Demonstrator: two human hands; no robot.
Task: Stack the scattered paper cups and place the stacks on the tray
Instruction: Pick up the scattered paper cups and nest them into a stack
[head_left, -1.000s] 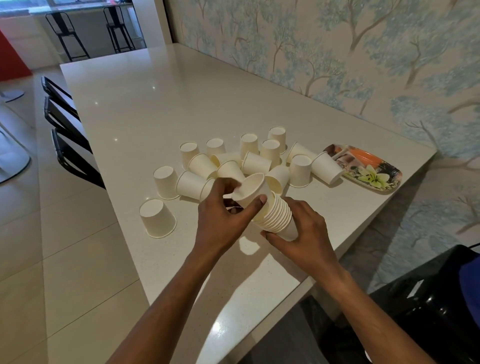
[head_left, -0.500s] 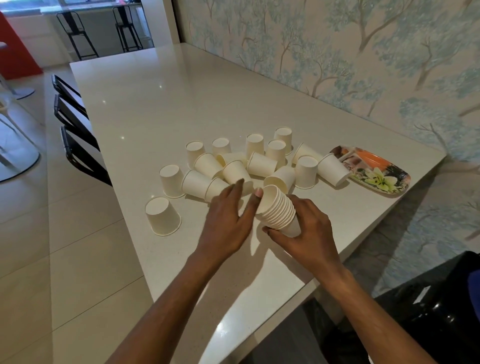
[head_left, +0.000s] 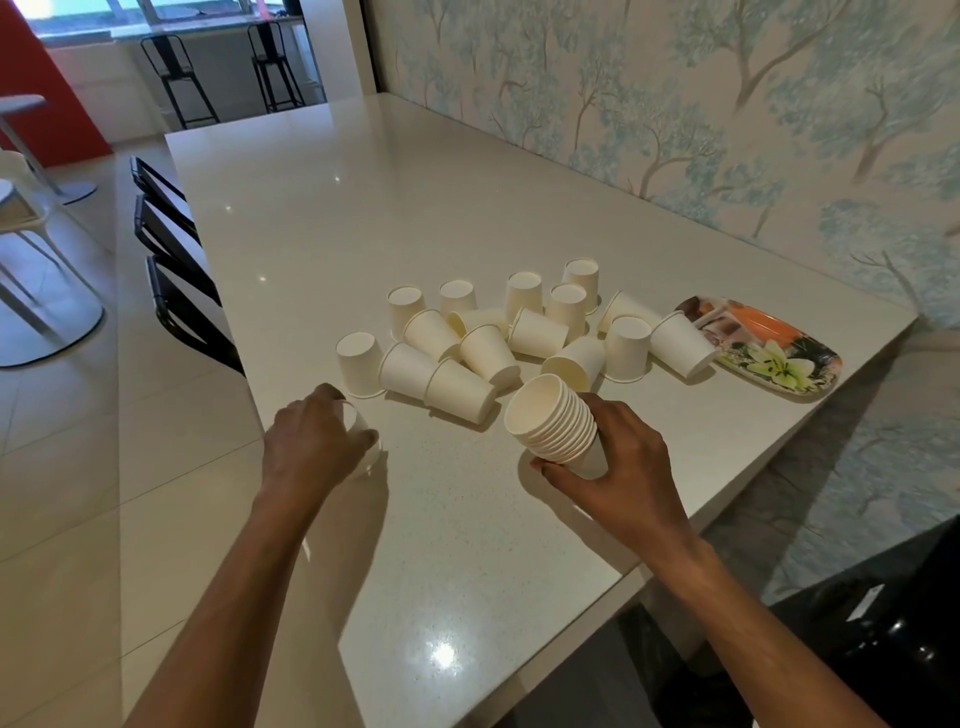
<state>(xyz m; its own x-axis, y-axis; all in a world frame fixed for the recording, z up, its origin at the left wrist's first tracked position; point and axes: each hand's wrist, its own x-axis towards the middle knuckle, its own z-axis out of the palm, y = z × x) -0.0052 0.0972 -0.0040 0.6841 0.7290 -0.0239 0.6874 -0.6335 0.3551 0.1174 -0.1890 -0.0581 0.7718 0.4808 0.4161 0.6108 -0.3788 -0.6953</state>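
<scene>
Nested white paper cups (head_left: 557, 423), tilted, rims fanned, mouth open

Looked like café or break room. Long white table (head_left: 415, 218) ran against wall with tree wallpaper (head_left: 675, 104), right of frame. Black chairs (head_left: 171, 270) tucked along table's left edge. Bar stools (head_left: 223, 73) stood at window counter (head_left: 171, 28), upper left. Red wall (head_left: 52, 104) at far left, tiled floor (head_left: 67, 493) below.
</scene>
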